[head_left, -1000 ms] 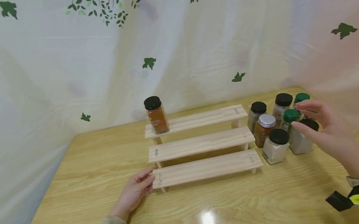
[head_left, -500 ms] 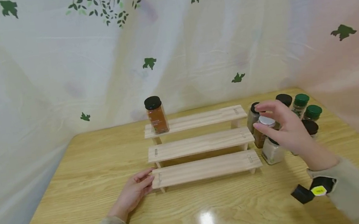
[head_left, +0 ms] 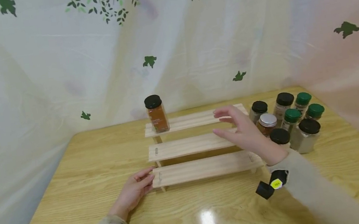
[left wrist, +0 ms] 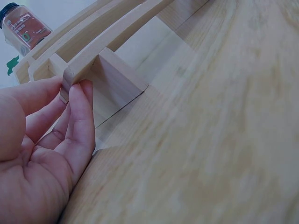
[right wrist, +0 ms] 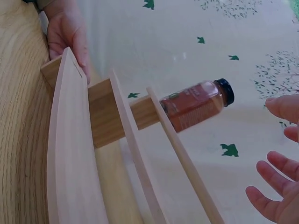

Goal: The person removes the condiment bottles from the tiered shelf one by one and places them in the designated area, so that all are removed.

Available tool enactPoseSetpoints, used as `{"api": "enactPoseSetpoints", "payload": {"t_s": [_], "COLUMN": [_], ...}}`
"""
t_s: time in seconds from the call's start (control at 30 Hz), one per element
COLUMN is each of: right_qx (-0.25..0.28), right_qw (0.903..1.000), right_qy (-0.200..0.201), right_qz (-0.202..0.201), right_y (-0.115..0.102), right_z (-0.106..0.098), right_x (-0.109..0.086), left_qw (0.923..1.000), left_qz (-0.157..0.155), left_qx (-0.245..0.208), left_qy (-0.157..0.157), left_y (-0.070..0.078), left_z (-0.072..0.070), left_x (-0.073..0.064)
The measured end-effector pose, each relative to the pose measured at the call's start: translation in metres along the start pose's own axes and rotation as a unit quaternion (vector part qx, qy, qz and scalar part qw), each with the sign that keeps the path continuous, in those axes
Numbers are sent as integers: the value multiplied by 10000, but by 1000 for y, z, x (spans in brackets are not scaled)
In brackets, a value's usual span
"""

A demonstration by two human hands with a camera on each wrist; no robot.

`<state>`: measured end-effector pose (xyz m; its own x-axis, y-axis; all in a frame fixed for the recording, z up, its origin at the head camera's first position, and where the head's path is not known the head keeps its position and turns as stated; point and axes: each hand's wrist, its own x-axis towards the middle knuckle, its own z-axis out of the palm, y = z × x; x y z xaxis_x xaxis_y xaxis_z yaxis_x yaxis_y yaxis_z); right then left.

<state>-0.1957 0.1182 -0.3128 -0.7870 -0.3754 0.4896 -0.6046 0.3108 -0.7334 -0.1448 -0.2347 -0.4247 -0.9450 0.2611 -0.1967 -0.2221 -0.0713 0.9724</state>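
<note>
A three-step wooden shelf rack [head_left: 204,169] stands on the table, its left end held by my left hand [head_left: 134,191]. In the left wrist view the thumb lies over the corner of the lowest board [left wrist: 70,77] and the fingertips press from below. On the left of the top step stands a spice jar [head_left: 158,119] with orange-red contents and a black lid. My right hand [head_left: 246,133] hovers over the rack's right side, thumb and fingers spread with nothing between them. It hides part of the middle and top steps. The jar [right wrist: 196,105] lies beyond its fingertips in the right wrist view.
Right of the rack several spice jars are grouped, among them a silver-lidded jar [head_left: 267,124], a green-lidded jar [head_left: 291,119] and a black-lidded white jar [head_left: 304,140]. Behind the wooden table [head_left: 81,171] hangs a pale cloth [head_left: 100,62] with green leaf prints.
My right hand has swept left from above the grouped jars to over the rack, staying spread and holding nothing. The left hand, the rack and the jar on it stay put.
</note>
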Motion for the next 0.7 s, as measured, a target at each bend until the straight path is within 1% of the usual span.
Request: {"api": "enactPoseSetpoints", "payload": {"t_s": [0.13,0.23,0.37,0.47,0.7], "right_qx": [149,167,97,-5,-185], "right_qw": [9996,9991,9982,9978,9977], "right_qy": [-203,-326,-468,-559,-487], "right_qz": [120,228,355,353,432], "right_y": [-1,-1,-2,-6,-15], "right_z": [17,30,48,59,75], "right_x": [12,21,35,46,68], "left_qw": [10000,10000,9999,9999,9999], "left_qz": [-17,-11,14,-11,-42], "left_qx": [-32,-51,-124,-113,-26], "left_qy": [5,21,-24,-55,-88], "left_y": [-2,-3,-2,-2,0], "left_z": [0,0,-1,-1,0], "left_x": [0,1,2,1,-1]}}
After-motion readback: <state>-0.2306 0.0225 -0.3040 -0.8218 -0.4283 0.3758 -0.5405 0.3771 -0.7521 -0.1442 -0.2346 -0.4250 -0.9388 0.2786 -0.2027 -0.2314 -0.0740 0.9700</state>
